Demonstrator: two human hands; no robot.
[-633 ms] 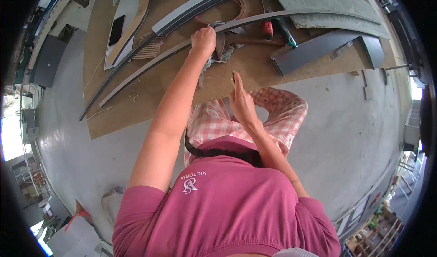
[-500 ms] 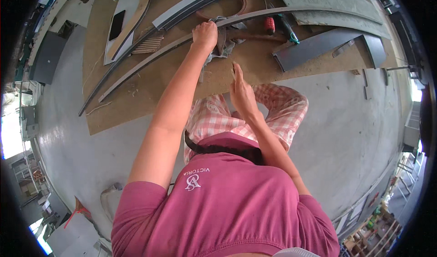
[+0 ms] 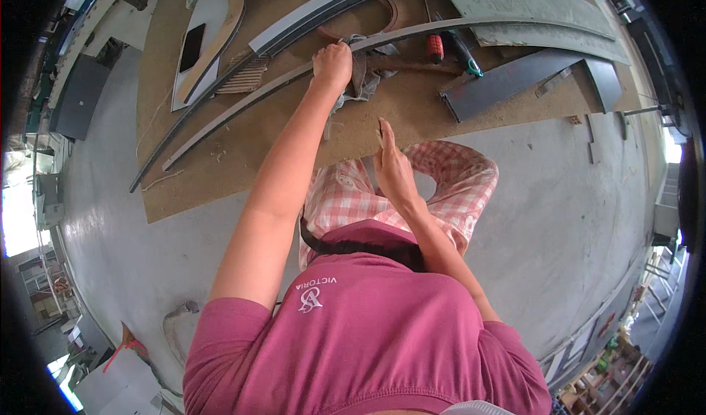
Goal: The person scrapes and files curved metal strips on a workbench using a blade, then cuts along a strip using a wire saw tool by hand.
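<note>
My left hand [image 3: 332, 66] is closed round a long thin grey strip [image 3: 243, 107] that runs in a shallow curve across the worktable [image 3: 283, 137]. Beside that hand, on the far side of the table's near edge, lies a crumpled grey cloth [image 3: 362, 84]. My right hand [image 3: 396, 174] hovers at the near edge, above my lap, apart from the strip. Its fingers are drawn together with the index finger pointing forward. Something thin seems to lie along them, too small to name.
Beyond the strip lie a wider grey channel [image 3: 316, 15], a red-handled screwdriver [image 3: 435, 48] and a dark tool with a teal end [image 3: 465, 53]. Dark angled panels [image 3: 507, 84] rest at the right. A phone [image 3: 192, 47] sits on a white board at the far left.
The whole view has shifted slightly, so the table appears a little lower. My right hand has drawn back slightly toward me. My left hand keeps its grip on the strip.
</note>
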